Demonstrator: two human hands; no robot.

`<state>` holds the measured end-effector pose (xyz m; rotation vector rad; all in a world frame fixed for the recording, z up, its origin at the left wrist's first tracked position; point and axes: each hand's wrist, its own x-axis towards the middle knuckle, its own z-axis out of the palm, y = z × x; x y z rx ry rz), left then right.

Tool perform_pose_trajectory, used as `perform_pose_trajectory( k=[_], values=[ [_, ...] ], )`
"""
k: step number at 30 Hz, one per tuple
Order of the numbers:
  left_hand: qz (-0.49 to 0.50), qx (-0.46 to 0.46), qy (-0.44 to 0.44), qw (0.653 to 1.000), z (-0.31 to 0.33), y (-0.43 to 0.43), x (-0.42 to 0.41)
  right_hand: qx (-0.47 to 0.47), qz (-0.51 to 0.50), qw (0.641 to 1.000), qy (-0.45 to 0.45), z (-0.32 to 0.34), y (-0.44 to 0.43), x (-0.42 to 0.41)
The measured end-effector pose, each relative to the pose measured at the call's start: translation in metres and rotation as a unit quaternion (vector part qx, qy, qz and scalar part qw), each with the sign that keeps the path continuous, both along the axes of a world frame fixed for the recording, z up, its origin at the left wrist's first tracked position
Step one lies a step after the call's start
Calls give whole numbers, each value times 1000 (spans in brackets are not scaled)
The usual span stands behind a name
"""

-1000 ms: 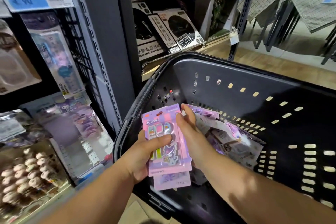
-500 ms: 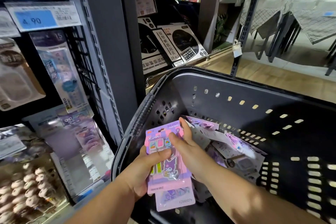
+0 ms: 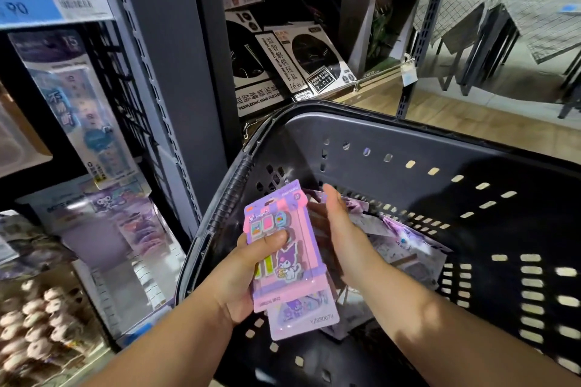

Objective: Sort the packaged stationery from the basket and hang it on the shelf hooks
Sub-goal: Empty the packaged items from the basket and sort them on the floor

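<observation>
At left shelf; at right basket, packs inside; left hand holds pack stack over basket near-left corner.

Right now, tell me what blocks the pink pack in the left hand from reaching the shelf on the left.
Nothing visible does. The left hand holds the pink pack above the basket rim, open air toward the shelf.

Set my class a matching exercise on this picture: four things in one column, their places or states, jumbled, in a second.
Column one
1 pink pack
2 basket
3 price label
4 puzzle box

Column two
A propped up beyond the basket's far rim
B gripped by the left hand
C contains loose purple packets
D upper left, blue and white

Pairs: 1-B, 2-C, 3-D, 4-A
</observation>
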<state>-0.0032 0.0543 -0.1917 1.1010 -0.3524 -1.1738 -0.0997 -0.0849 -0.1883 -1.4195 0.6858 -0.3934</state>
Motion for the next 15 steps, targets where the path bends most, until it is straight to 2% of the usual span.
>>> perform_pose_trajectory(
  k=[3, 5, 10, 13, 15],
  values=[
    [-3, -6, -4, 1000, 3, 3, 0, -100, -86, 984, 118, -19, -30, -9],
    [-7, -2, -12, 1000, 4, 6, 0, -154, -89, 961, 213, -39, -47, -8],
    [-13, 16, -17, 1000, 3, 12, -4, -192, -137, 889, 393, -59, -69, -3],
    [-10, 27, -18, 999, 2, 14, -5, -241, -49, 889, 385, -67, -76, 0],
    [-11, 31, -15, 999, 2, 15, -5, -245, -36, 884, 397, -70, -68, 0]
  ],
)
